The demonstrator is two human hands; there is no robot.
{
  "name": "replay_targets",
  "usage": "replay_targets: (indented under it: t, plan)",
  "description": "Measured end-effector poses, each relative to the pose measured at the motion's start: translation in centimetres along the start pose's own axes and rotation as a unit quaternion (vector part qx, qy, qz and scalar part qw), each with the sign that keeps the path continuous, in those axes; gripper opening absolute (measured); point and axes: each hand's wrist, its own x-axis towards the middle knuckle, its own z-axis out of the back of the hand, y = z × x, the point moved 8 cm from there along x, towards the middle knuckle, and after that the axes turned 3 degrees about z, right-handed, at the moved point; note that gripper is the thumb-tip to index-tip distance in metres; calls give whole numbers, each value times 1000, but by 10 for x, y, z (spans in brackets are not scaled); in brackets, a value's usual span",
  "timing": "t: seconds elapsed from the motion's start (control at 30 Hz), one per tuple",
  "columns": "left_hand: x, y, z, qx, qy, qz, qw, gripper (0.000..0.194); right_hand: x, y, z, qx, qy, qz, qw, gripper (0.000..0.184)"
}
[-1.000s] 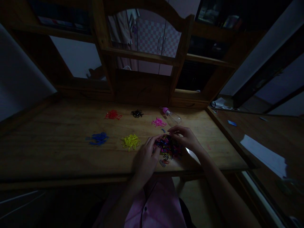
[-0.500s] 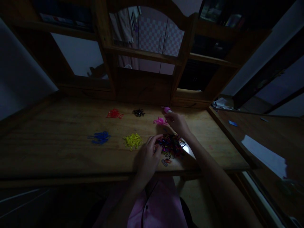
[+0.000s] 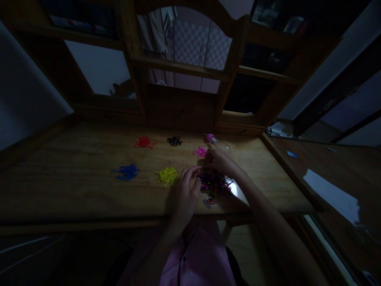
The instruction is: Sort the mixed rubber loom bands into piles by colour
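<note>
A mixed heap of small coloured rubber bands [image 3: 214, 184] lies on the wooden desk [image 3: 74, 186] in front of me. My left hand [image 3: 186, 192] rests at the heap's left edge, fingers curled into a pinch on the bands. My right hand [image 3: 218, 161] hovers over the heap's far side, just below the pink pile [image 3: 199, 151], fingers bent; what they hold is too dark to make out. Sorted piles lie farther out: yellow [image 3: 166, 176], blue [image 3: 126, 172], red [image 3: 144, 142] and black [image 3: 174, 140].
A small clear bottle with a pink cap [image 3: 217, 142] lies behind the pink pile. A wooden hutch with shelves [image 3: 178, 67] rises at the desk's back. To the right, a second surface holds white paper [image 3: 330, 192].
My right hand reached out to the pink pile and has come back toward the mixed heap. My left hand shifted slightly up along the heap's left edge.
</note>
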Motion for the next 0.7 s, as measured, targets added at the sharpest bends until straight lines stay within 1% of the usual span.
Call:
replay_targets:
  t: [0.13,0.27,0.37,0.43,0.47,0.53,0.57,0.63,0.7]
  plan:
    - [0,0,0,-15,2,0,1000,30,3,-1,-1,-19,-6,10,1000,16]
    - [1,-5,-1,-1,8,3,1000,30,3,6,13,-13,-36,20,999,17]
    - [1,-9,-3,31,12,0,999,27,11,27,30,8,-66,22,998,19]
    - [1,-6,-3,51,7,7,999,25,24,54,33,28,-72,41,996,18]
    - [1,-5,-4,53,5,9,999,25,33,72,30,45,-59,64,995,18]
    - [1,-1,-4,48,7,9,999,24,53,113,11,74,-18,119,990,20]
    - [0,1,-4,46,8,10,999,23,64,135,-5,83,18,149,985,21]
    - [0,5,-4,41,12,16,999,20,84,172,-36,79,62,189,977,15]
    - [0,5,-3,17,16,10,1000,21,100,203,-62,85,88,236,964,9]
